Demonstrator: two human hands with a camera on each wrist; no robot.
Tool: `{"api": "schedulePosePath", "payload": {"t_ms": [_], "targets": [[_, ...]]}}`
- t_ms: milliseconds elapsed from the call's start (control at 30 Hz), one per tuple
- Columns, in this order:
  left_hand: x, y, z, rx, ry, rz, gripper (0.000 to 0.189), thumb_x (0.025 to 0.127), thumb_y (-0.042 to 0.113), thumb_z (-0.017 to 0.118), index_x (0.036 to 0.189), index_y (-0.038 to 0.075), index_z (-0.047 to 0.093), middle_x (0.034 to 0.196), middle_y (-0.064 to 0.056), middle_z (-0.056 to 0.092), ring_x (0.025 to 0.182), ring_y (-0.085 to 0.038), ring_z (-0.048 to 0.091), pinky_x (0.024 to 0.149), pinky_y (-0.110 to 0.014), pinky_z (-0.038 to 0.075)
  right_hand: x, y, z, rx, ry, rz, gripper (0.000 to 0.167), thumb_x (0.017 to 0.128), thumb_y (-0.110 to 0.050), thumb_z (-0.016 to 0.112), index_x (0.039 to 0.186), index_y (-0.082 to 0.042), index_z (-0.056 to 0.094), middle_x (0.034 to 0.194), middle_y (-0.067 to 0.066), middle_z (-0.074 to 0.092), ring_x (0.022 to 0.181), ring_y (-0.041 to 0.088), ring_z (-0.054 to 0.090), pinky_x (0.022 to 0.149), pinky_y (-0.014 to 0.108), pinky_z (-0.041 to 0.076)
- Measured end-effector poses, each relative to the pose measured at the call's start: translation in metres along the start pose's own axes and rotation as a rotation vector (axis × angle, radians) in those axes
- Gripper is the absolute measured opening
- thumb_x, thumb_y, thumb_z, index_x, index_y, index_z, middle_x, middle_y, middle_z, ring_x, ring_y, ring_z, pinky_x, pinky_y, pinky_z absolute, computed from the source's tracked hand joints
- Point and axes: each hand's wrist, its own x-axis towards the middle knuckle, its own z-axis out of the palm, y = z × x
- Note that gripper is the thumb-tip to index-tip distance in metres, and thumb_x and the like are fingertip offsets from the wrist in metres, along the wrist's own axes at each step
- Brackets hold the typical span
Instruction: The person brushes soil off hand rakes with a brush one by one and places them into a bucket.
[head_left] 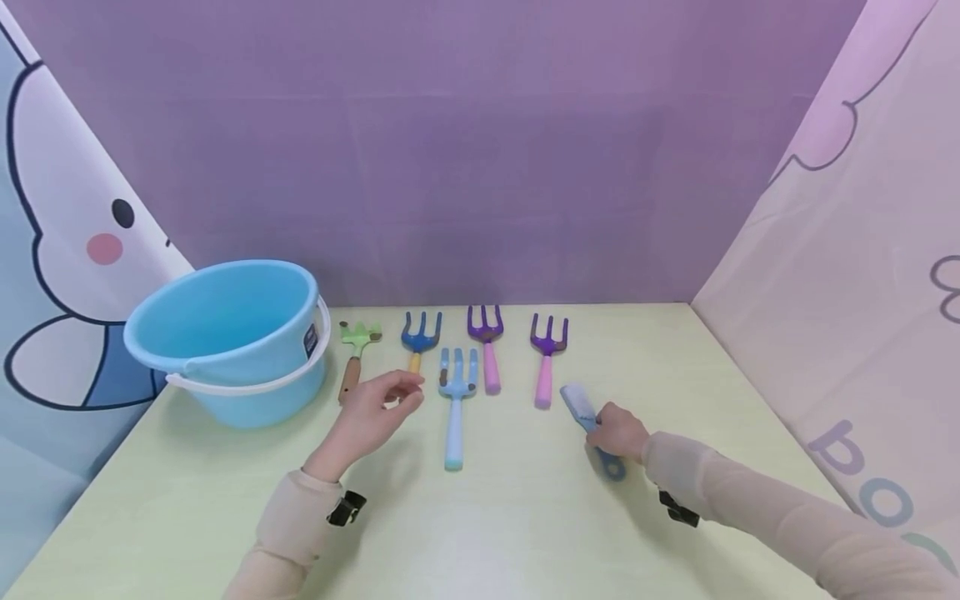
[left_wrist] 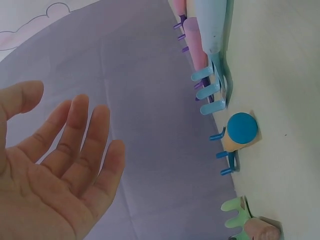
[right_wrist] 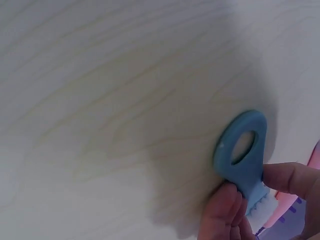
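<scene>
The tabletop (head_left: 525, 525) carries the blue bucket (head_left: 262, 408) at left and five garden forks (head_left: 454, 433) centrally. The left hand (head_left: 375, 412) is relaxed, fingers holding nothing. Right of the forks, the fingers of the right hand (head_left: 618, 432) pinch the brush (head_left: 581, 408). Expect light weight, a rigid handle (right_wrist: 247, 176) and flexible bristles (right_wrist: 262, 215); grip the handle only.

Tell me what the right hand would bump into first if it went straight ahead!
Probably the rightmost pink-handled purple three-pronged fork, though the right hand might pass above it; height is unclear.
</scene>
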Motion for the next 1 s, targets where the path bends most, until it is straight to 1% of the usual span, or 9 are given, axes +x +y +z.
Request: {"api": "schedulePosePath", "payload": {"t_ms": [67, 133, 233, 467, 600, 700, 800, 900, 1000], "targets": [[0.0, -0.001, 0.001, 0.004, -0.004, -0.002, 0.028, 0.09, 0.021, 0.057, 0.114, 0.007, 0.06, 0.102, -0.004, 0.066, 0.095, -0.019, 0.06, 0.088, -0.042, 0.047, 0.001, 0.0, 0.0, 0.0, 0.001, 0.001, 0.015, 0.07, -0.013, 0.063, 0.075, -0.001, 0.055, 0.07, 0.005, 0.052, 0.061, 0.017, 0.046, 0.053, 0.025, 0.038], [-0.001, -0.001, 0.001, 0.004, -0.005, -0.007, 0.028, 0.09, 0.021, 0.057, 0.114, 0.008, 0.06, 0.102, -0.003, 0.066, 0.095, -0.019, 0.06, 0.088, -0.042, 0.047, 0.003, 0.0, 0.001, -0.004, 0.003, 0.003, 0.012, 0.07, -0.013, 0.063, 0.069, -0.004, 0.055, 0.066, 0.003, 0.05, 0.058, 0.015, 0.044, 0.051, 0.024, 0.036], [-0.001, -0.002, 0.002, 0.008, -0.005, -0.017, 0.028, 0.09, 0.022, 0.057, 0.114, 0.009, 0.06, 0.101, -0.003, 0.066, 0.095, -0.018, 0.06, 0.088, -0.041, 0.048, 0.004, 0.001, 0.001, -0.008, 0.008, 0.006, 0.013, 0.07, -0.014, 0.063, 0.066, -0.006, 0.054, 0.064, 0.001, 0.048, 0.057, 0.014, 0.042, 0.05, 0.023, 0.033], [-0.001, -0.005, 0.002, 0.004, -0.012, -0.027, 0.028, 0.09, 0.022, 0.057, 0.114, 0.009, 0.06, 0.102, -0.003, 0.066, 0.094, -0.017, 0.06, 0.087, -0.04, 0.048, 0.007, 0.002, 0.001, -0.023, 0.013, -0.001, 0.013, 0.069, -0.016, 0.064, 0.068, -0.005, 0.057, 0.065, 0.002, 0.051, 0.057, 0.015, 0.045, 0.05, 0.024, 0.036], [-0.001, -0.006, 0.003, -0.002, -0.02, -0.039, 0.028, 0.09, 0.023, 0.057, 0.114, 0.01, 0.06, 0.102, -0.002, 0.066, 0.094, -0.017, 0.06, 0.088, -0.039, 0.048, 0.007, 0.001, -0.001, -0.052, 0.022, 0.001, 0.017, 0.07, -0.018, 0.065, 0.076, -0.003, 0.059, 0.07, 0.003, 0.055, 0.06, 0.016, 0.048, 0.051, 0.025, 0.038], [-0.001, -0.007, 0.004, -0.001, -0.024, -0.035, 0.027, 0.09, 0.022, 0.057, 0.114, 0.009, 0.06, 0.101, -0.002, 0.066, 0.094, -0.017, 0.06, 0.087, -0.04, 0.048, 0.007, 0.001, -0.003, -0.075, 0.019, 0.008, 0.02, 0.073, -0.018, 0.063, 0.083, -0.001, 0.059, 0.074, 0.006, 0.057, 0.062, 0.018, 0.05, 0.053, 0.026, 0.039], [-0.002, -0.008, 0.005, -0.004, -0.027, -0.034, 0.028, 0.09, 0.021, 0.057, 0.114, 0.007, 0.06, 0.1, -0.002, 0.066, 0.093, -0.017, 0.06, 0.087, -0.04, 0.048, 0.008, 0.001, -0.005, -0.09, 0.009, 0.02, 0.021, 0.075, -0.017, 0.061, 0.086, 0.0, 0.058, 0.075, 0.007, 0.057, 0.062, 0.019, 0.051, 0.053, 0.027, 0.04], [-0.003, -0.009, 0.006, -0.008, -0.037, -0.035, 0.028, 0.09, 0.021, 0.057, 0.115, 0.007, 0.06, 0.1, -0.002, 0.066, 0.094, -0.017, 0.06, 0.088, -0.04, 0.047, 0.008, 0.001, -0.006, -0.07, -0.001, 0.033, 0.018, 0.077, -0.017, 0.059, 0.084, -0.001, 0.057, 0.074, 0.007, 0.056, 0.062, 0.018, 0.05, 0.053, 0.027, 0.04], [-0.003, -0.011, 0.007, -0.013, -0.047, -0.033, 0.029, 0.091, 0.023, 0.056, 0.115, 0.007, 0.06, 0.1, -0.001, 0.066, 0.094, -0.017, 0.059, 0.088, -0.04, 0.047, 0.007, 0.002, -0.008, -0.007, -0.013, 0.035, 0.011, 0.077, -0.013, 0.055, 0.08, -0.003, 0.056, 0.068, 0.006, 0.057, 0.059, 0.017, 0.051, 0.054, 0.026, 0.04]]}}
